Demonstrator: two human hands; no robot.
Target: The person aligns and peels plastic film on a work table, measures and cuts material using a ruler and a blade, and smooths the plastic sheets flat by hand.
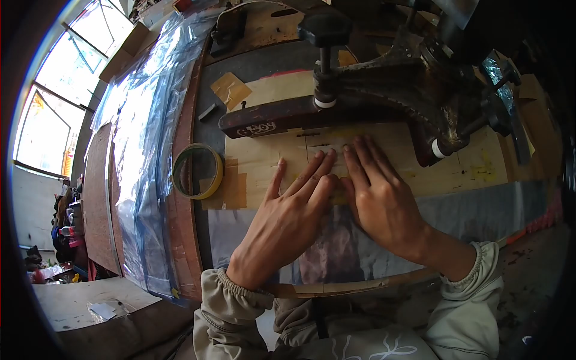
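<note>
My left hand lies palm down on the pale board, its fingers stretched out and somewhat apart. Beside it, my right hand also rests flat on the board, fingers extended toward the dark metal bar. The two thumbs meet or nearly meet between the hands. Neither hand appears to hold anything. Below the board runs a greyish glossy sheet, partly hidden by my wrists. Dark marks and yellow stains show on the board near my fingertips.
A yellow tape roll stands left of my left hand. The heavy black machine frame with knobs reaches over the board. Clear plastic sheeting covers a wooden panel at the left. Brown tape lies near the bar.
</note>
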